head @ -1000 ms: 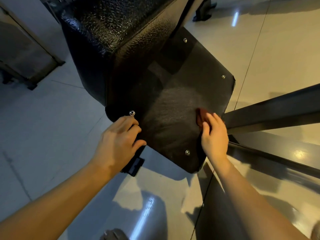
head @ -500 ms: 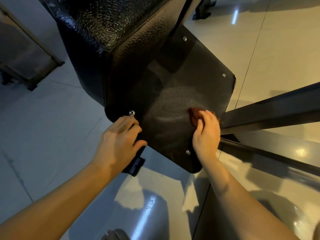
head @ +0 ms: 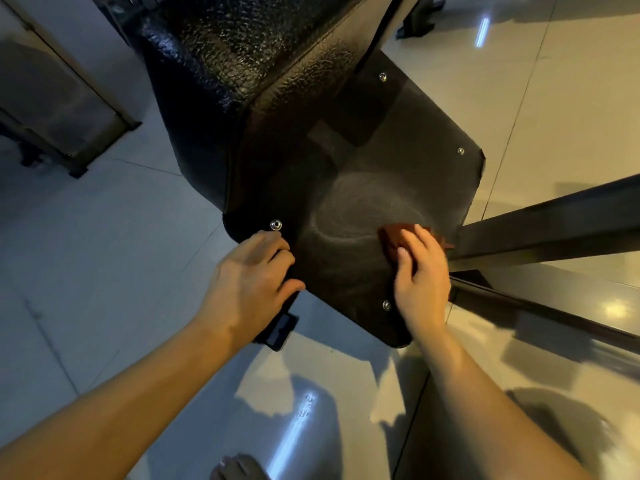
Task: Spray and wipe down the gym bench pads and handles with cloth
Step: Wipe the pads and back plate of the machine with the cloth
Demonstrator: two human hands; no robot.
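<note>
A flat black panel [head: 388, 161] with silver rivets juts out below the bench's thick textured black pad [head: 235, 57]. Swirled wipe marks show on the panel's middle. My right hand [head: 420, 275] presses a reddish-brown cloth [head: 393, 239] flat against the panel near its right edge; most of the cloth is hidden under the fingers. My left hand [head: 251, 284] grips the panel's lower left edge, fingers curled over it just below a rivet [head: 276, 224]. No spray bottle is in view.
A dark metal frame beam [head: 554, 220] runs right from the panel, with a second rail [head: 554, 306] below it. A black end cap [head: 277, 329] sits under my left hand. Glossy tile floor [head: 104, 271] surrounds the bench; another machine's frame [head: 62, 109] stands at left.
My right hand slid the cloth left across the panel, then back right and slightly down, leaving swirled streaks. My left hand kept its hold on the panel's edge.
</note>
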